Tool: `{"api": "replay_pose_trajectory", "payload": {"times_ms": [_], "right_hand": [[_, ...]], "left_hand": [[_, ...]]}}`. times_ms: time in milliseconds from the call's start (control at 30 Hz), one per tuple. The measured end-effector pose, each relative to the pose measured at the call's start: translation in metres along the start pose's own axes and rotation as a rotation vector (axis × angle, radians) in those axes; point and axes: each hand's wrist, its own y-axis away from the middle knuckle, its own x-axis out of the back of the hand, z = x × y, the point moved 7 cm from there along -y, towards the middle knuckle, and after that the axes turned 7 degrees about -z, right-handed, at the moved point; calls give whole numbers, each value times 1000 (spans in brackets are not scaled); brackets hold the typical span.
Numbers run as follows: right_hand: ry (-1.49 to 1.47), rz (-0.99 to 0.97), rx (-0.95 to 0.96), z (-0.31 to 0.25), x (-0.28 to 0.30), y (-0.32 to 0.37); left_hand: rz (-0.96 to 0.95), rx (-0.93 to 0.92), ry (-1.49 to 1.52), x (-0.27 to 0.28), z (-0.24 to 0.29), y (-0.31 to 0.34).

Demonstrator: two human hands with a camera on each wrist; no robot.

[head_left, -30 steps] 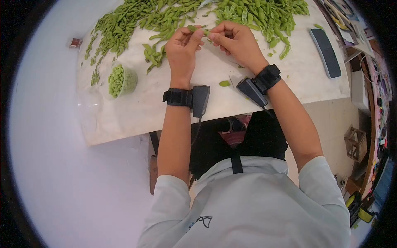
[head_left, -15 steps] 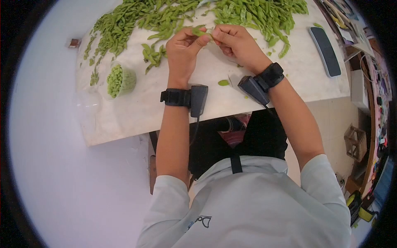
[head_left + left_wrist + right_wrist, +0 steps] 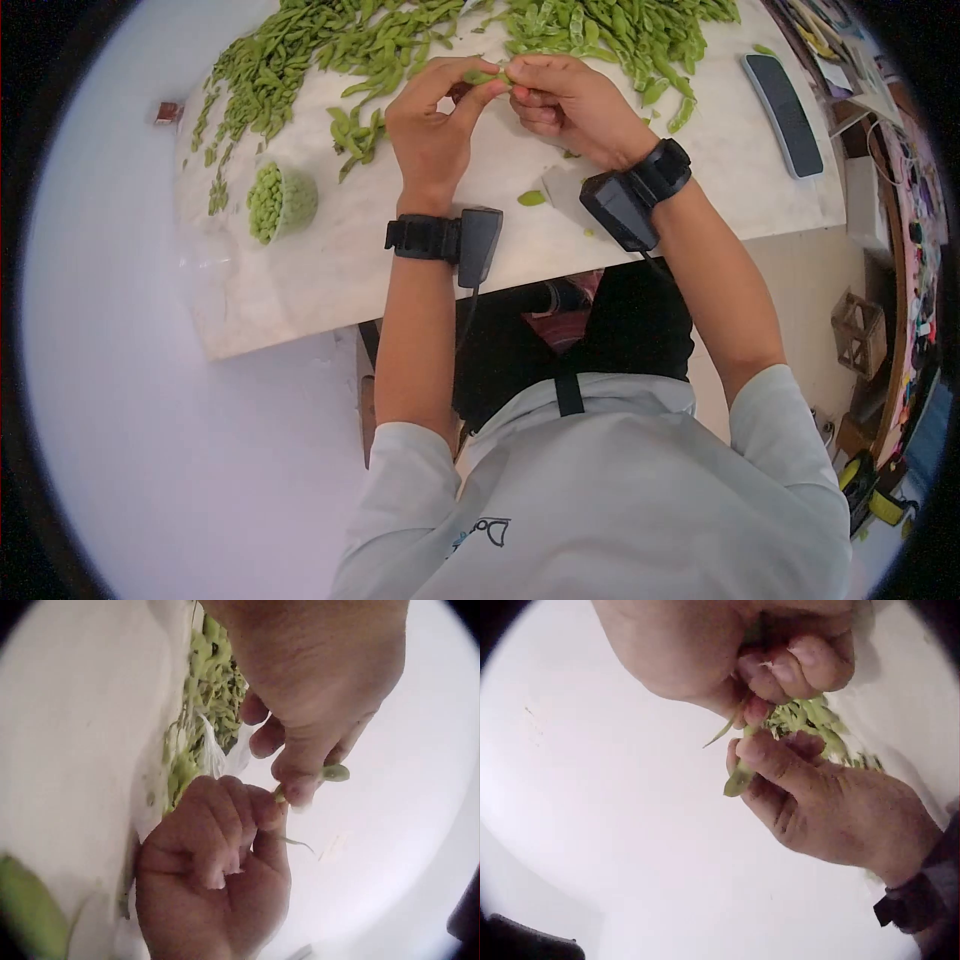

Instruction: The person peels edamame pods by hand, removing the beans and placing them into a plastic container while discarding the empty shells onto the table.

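Pod (image 3: 487, 75) is up off the desk (image 3: 700, 180), caught between my two hands near the far edge. My left hand (image 3: 430, 130) pinches one end with its thumb and fingers, and my right hand (image 3: 570, 100) curls round the other. Pile of pods (image 3: 300, 50) lies just beyond, cup of beans (image 3: 275, 200) to the left, phone (image 3: 783, 115) to the right.

Head cam overhead, wrists close, pod (image 3: 486, 75) shared
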Motion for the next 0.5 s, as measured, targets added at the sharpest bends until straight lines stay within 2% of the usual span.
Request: {"api": "replay_pose_trajectory", "payload": {"times_ms": [267, 400, 500], "right_hand": [[-255, -39, -112, 8, -6, 3], [-337, -68, -146, 11, -5, 2], [-539, -195, -221, 18, -11, 0]], "left_hand": [[-10, -106, -141, 0, 16, -2], [4, -237, -205, -1, 23, -1], [24, -297, -179, -1, 17, 2]]}}
